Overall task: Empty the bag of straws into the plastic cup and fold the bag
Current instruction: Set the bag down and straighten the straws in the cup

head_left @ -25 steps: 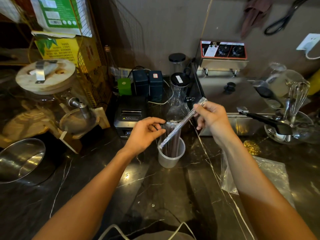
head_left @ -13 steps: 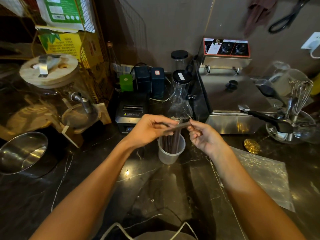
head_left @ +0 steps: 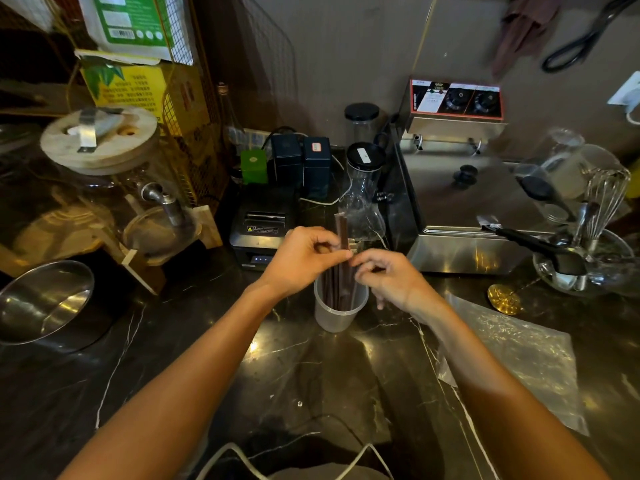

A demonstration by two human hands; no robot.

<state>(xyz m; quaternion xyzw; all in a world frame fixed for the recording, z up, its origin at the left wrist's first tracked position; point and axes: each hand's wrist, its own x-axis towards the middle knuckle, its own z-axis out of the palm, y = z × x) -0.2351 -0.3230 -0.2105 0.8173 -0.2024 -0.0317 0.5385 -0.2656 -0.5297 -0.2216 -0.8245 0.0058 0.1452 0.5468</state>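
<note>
A translucent plastic cup [head_left: 337, 315] stands on the dark marble counter [head_left: 298, 375] with several dark brown straws [head_left: 334, 289] upright in it. One wrapped straw [head_left: 343, 230] sticks up above the others. My left hand [head_left: 301, 258] pinches that straw just above the cup. My right hand [head_left: 391, 278] meets it from the right, fingertips on the same straw at the cup's mouth. The clear plastic bag [head_left: 512, 355] lies flat and crinkled on the counter to the right of my right forearm.
Behind the cup stand a black receipt printer [head_left: 263, 230], a glass carafe [head_left: 363, 202] and a steel fryer [head_left: 460, 202]. A bowl of utensils with a whisk [head_left: 588, 258] sits far right. At left are a steel bowl [head_left: 41, 303] and a glass dispenser [head_left: 100, 188].
The straw was held slanted, high in my right hand. It came down, and now stands upright in the cup with both hands closed on it at the rim.
</note>
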